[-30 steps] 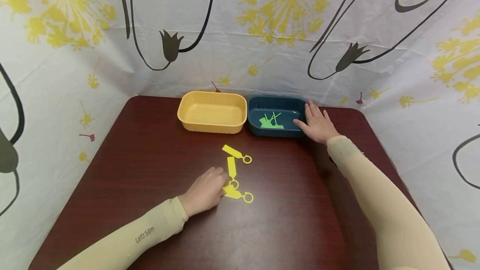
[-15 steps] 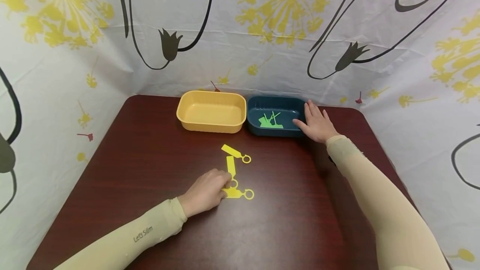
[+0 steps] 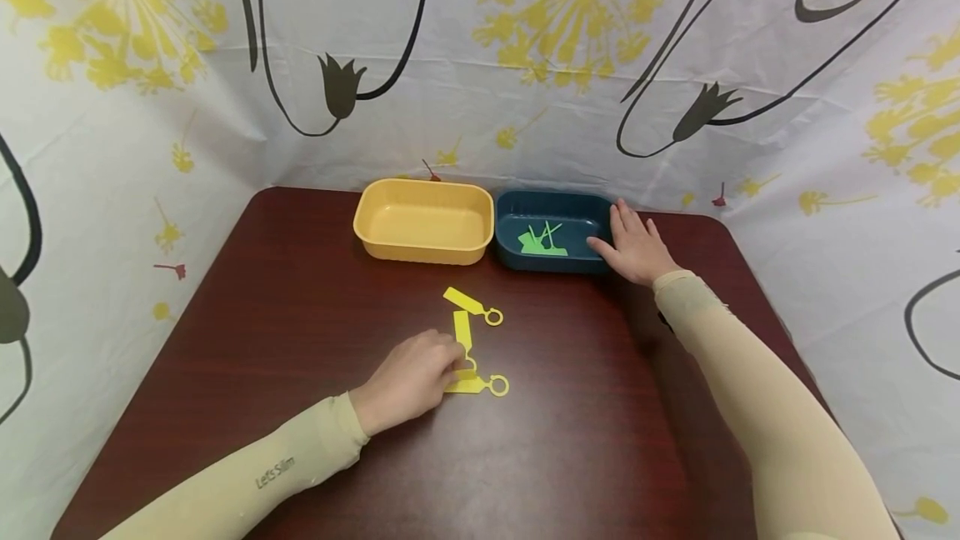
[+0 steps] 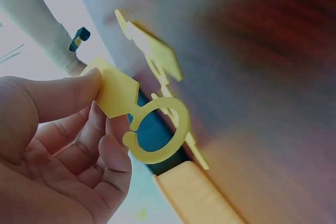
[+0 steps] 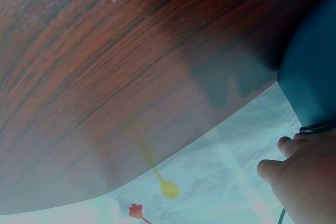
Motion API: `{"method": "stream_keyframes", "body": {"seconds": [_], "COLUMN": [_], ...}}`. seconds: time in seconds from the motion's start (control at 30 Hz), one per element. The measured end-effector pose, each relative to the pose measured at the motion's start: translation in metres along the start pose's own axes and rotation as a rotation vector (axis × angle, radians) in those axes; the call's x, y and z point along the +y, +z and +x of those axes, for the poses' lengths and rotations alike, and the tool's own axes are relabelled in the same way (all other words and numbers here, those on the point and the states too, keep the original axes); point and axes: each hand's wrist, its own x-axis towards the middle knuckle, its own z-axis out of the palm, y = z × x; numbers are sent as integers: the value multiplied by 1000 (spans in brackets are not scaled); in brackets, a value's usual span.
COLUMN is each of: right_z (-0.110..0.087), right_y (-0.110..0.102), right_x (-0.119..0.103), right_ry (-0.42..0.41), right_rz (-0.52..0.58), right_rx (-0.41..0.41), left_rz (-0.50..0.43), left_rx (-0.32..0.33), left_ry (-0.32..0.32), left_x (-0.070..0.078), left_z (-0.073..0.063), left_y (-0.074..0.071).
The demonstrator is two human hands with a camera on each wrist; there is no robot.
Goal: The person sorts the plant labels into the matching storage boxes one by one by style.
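My left hand [image 3: 412, 377] pinches a yellow ring tag [image 4: 118, 90] between thumb and fingers. It has a flat plate and an open ring at one end; in the head view the fingers cover most of it. On the table just beside the fingers lie more yellow ring tags, one pointing right [image 3: 480, 386], one lengthwise [image 3: 462, 333] and one slanted [image 3: 467, 301] farther back. My right hand [image 3: 637, 250] rests on the right rim of the dark blue bin [image 3: 525, 262], fingers straight. Inside that bin lie several light green T-shaped plant labels [image 3: 542, 242].
A yellow bin [image 3: 424, 257], with nothing seen inside, stands left of the blue one and touches or nearly touches it. Both stand near the back edge of the dark red-brown table [image 3: 300, 298]. A patterned cloth [image 3: 420, 40] hangs behind and at the sides.
My left hand has worked at the front of the group and now holds one yellow ring tag a little above the others. My right hand stays on the blue bin.
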Motion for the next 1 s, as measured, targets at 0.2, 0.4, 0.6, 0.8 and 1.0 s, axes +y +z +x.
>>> {"method": "stream_keyframes", "body": {"seconds": [0.2,0.4,0.6,0.8,1.0], "right_z": [0,0,0,-1,0], "right_y": [0,0,-1,0,0], "right_x": [0,0,0,0,0], "right_ry": [-1,0,1,-2,-7], "right_rz": [3,11,0,-1,5], "right_rx": [-1,-10,-3,-5,-2], "left_rz": [31,74,78,115,124], "left_rx": [34,77,91,170,250], "left_ry": [22,42,22,21,-10], "left_x": [2,2,-3,-13,-24], "left_z": [5,10,18,26,37], "left_y": [-10,-19,-32,-50,-70]}}
